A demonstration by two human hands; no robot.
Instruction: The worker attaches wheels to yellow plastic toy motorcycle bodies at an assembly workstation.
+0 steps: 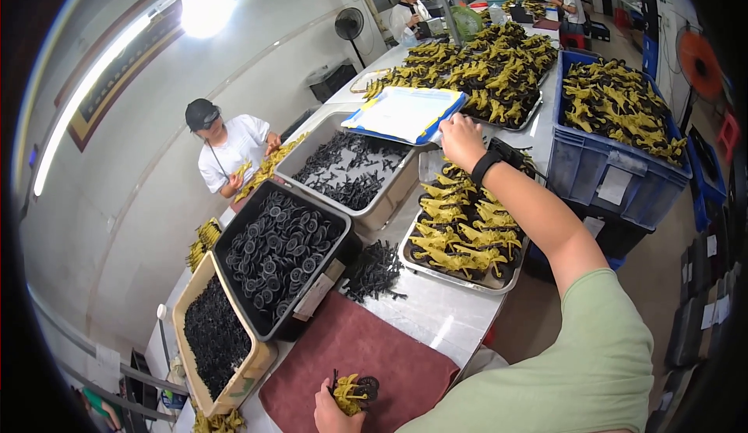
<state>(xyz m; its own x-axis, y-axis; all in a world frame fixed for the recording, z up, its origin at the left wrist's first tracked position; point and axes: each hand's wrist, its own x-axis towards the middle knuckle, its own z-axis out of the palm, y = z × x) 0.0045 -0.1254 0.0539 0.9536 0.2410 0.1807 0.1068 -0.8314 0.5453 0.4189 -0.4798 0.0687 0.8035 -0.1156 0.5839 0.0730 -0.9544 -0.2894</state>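
My left hand [334,411], low in the picture, is closed on a small yellow and black toy motorcycle [354,392] with spoked black wheels, over a dark red cloth [351,343]. My right arm stretches far forward over the table. At its end my right hand [462,141] is closed at the right edge of a white board [409,113] with a blue and yellow rim; its fingertips are partly hidden. The board overlaps the far side of a grey bin [405,174] of small black parts. Below my right hand, a metal tray [499,286] holds rows of similar yellow and black toys.
A black bin [280,258] of black wheels and a cream bin [253,355] of small black parts stand left. Loose black parts [374,271] lie beside them. A blue crate [615,172] of toys stands right. A person [230,148] handles yellow pieces across the table.
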